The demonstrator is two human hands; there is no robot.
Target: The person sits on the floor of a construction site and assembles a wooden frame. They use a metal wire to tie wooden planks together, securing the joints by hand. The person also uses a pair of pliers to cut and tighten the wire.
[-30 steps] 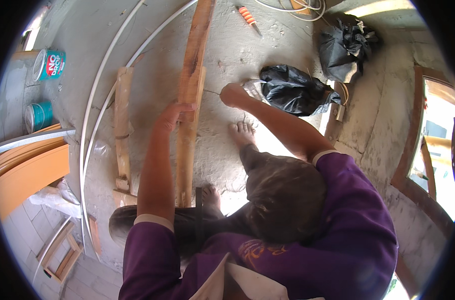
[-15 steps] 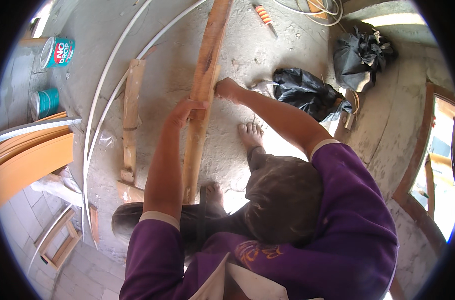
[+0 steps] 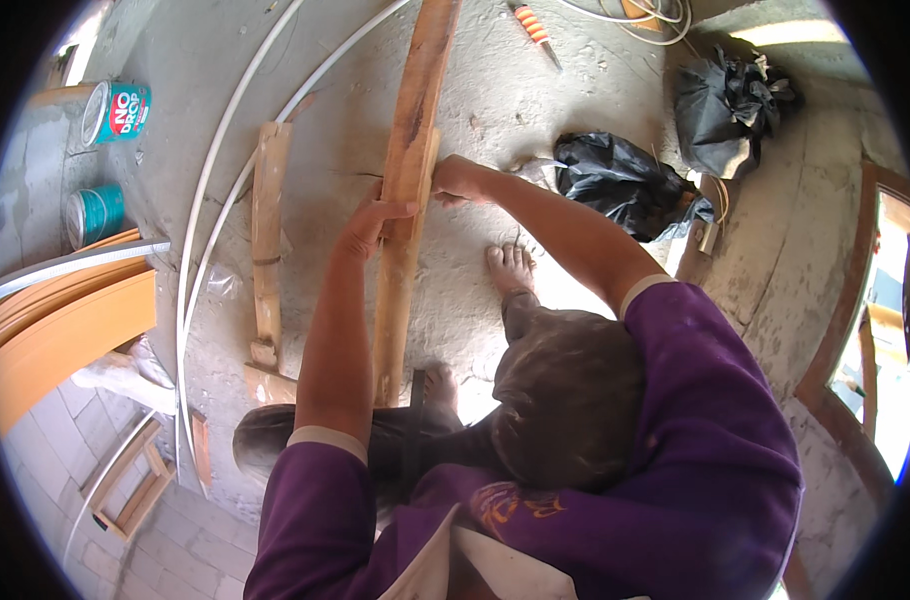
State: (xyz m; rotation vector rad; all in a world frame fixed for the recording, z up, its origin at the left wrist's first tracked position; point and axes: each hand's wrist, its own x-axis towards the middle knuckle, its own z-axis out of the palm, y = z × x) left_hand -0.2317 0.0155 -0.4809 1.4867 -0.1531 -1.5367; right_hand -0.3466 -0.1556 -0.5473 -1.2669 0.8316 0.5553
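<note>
Head view: reddish-brown board [image 3: 420, 110] over paler timber [image 3: 393, 320]

They overlap mid-view. Left hand [image 3: 375, 215] clasps the board's near end, thumb on top; right hand [image 3: 460, 182] half-curls beside the right edge, whether holding anything I cannot tell.

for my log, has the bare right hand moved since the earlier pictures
Yes: the right hand has moved left, away from the nearer crumpled black plastic bag, toward the long brown wooden plank.
</note>
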